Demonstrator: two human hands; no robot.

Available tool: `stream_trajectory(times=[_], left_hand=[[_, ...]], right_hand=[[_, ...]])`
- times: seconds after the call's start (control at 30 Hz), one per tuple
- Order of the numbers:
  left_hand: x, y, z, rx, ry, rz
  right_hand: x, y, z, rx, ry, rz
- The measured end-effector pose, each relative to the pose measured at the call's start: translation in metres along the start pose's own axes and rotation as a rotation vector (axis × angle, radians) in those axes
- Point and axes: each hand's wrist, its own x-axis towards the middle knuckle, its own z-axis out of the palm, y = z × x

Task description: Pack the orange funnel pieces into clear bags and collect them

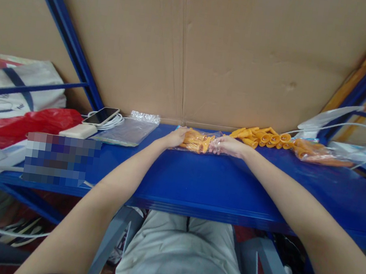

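A clear plastic bag of yellow-orange pieces (196, 143) lies on the blue shelf table in front of me. At its left end, my left hand (175, 138) is closed around the bag, fingers partly hidden. My right hand (228, 146) pinches the bag's loose plastic at the right end, fingertips curled. Just right of that hand is a pile of loose yellow-orange pieces (264, 137), round-ended and hollow-looking, of a kind I cannot make out. Beyond the pile sits another clear bag of similar orange pieces (319, 152).
To the left lie a stack of flat clear bags (130, 131), a phone (102, 116) on a coiled white cable, a white block (78, 131) and a red plastic bag (46, 121). A cardboard wall (246, 64) closes the back. Blue posts (68, 32) stand at both sides.
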Motion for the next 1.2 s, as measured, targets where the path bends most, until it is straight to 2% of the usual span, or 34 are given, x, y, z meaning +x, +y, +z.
stream_trajectory(times=[0.1, 0.2, 0.3, 0.47, 0.6, 0.73, 0.8, 0.87, 0.93, 1.07, 1.2], left_hand=[[-0.005, 0.008, -0.004, 0.309, -0.020, -0.074], [-0.015, 0.024, -0.008, 0.621, -0.075, -0.172], [-0.024, 0.040, -0.009, 0.829, -0.105, -0.237], [-0.030, 0.051, -0.009, 0.933, -0.054, -0.238], [-0.029, 0.055, -0.009, 0.924, 0.100, -0.177], [-0.027, 0.055, -0.009, 0.803, 0.265, -0.206], [-0.025, 0.052, -0.010, 0.744, 0.319, -0.209], [-0.023, 0.048, -0.011, 0.684, 0.336, -0.221], [-0.021, 0.045, -0.014, 0.595, 0.327, -0.252], [-0.019, 0.043, -0.020, 0.384, 0.290, -0.346], [-0.018, 0.042, -0.015, 0.225, 0.277, -0.428]], right_hand=[[0.004, 0.003, -0.012, 0.187, -0.063, 0.035], [0.006, 0.002, -0.021, 0.261, -0.135, 0.040], [0.004, 0.001, -0.017, 0.185, -0.152, -0.022], [0.003, -0.001, 0.002, -0.124, -0.021, -0.166], [0.008, -0.001, 0.003, -0.365, 0.163, -0.190], [0.007, -0.001, -0.007, -0.766, 0.472, -0.172], [0.005, 0.000, -0.011, -0.923, 0.616, -0.154], [0.005, 0.002, -0.014, -0.979, 0.700, -0.134], [0.008, 0.004, -0.017, -0.959, 0.716, -0.092], [0.016, 0.009, -0.020, -0.848, 0.585, 0.025], [0.019, 0.014, -0.019, -0.726, 0.533, 0.031]])
